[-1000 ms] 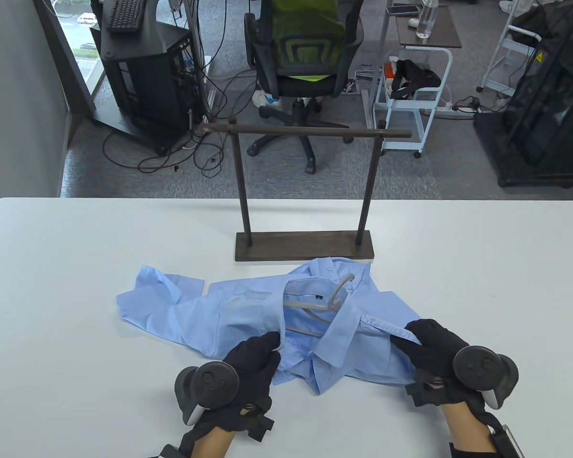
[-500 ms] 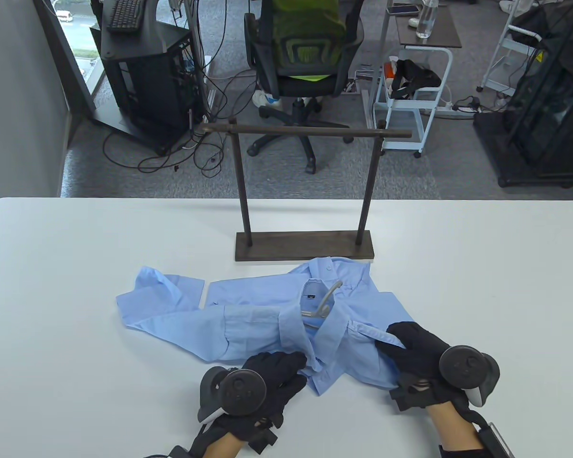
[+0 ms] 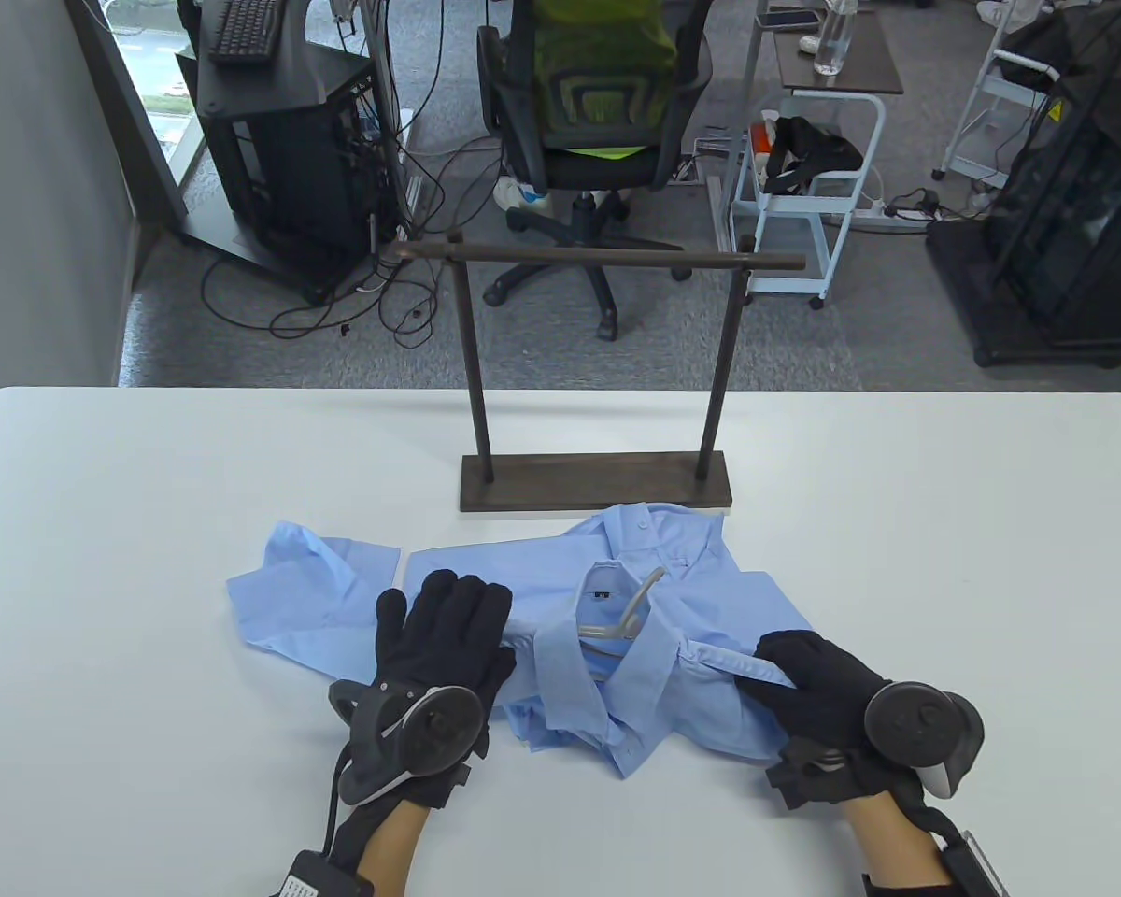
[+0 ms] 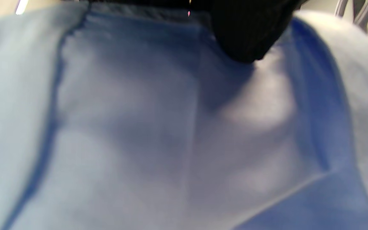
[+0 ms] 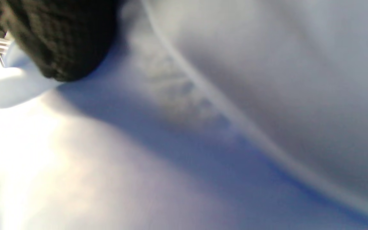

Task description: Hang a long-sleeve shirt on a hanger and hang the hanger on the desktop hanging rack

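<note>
Table view: shirt (image 3: 673,654) neck label (image 3: 601,594) unreadable

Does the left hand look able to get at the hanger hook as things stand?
Probably yes. The hook sticks out bare through the open collar of the shirt, nothing over it, and the left hand lies flat on the cloth just beside it, fingers straight and holding nothing.

Beyond the white desk (image 3: 103,523): black office chair (image 3: 598,121) with green cushion at upper centre, computer tower (image 3: 280,159) upper left, white cart (image 3: 803,187) and clear bottle (image 3: 831,37) upper right.
</note>
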A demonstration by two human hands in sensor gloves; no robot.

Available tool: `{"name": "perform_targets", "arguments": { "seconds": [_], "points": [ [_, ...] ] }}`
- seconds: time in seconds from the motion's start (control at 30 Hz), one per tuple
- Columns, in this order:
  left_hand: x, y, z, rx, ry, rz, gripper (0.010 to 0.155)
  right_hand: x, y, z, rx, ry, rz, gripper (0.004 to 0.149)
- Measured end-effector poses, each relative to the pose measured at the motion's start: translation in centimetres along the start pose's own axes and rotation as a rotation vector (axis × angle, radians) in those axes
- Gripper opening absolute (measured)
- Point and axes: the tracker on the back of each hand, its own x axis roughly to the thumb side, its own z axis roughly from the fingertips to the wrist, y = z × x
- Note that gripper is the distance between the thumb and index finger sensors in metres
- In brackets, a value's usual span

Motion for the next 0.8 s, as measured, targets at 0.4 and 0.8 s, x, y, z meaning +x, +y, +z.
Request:
{"name": "perform_targets", "arguments": {
  "seconds": [0.4,0.8],
  "points": [
    [-1.4,1.5,-3.2,0.160,0.110,0.095,0.051,1.5,-3.6,-0.2,-0.024,0.029,0.124,0.089],
    [-4.2,7.0,-11.0,0.163,0.256,0.160,0.050,2.2,-8.7,0.2,-0.094,0.298,0.410,0.071]
  ]
}}
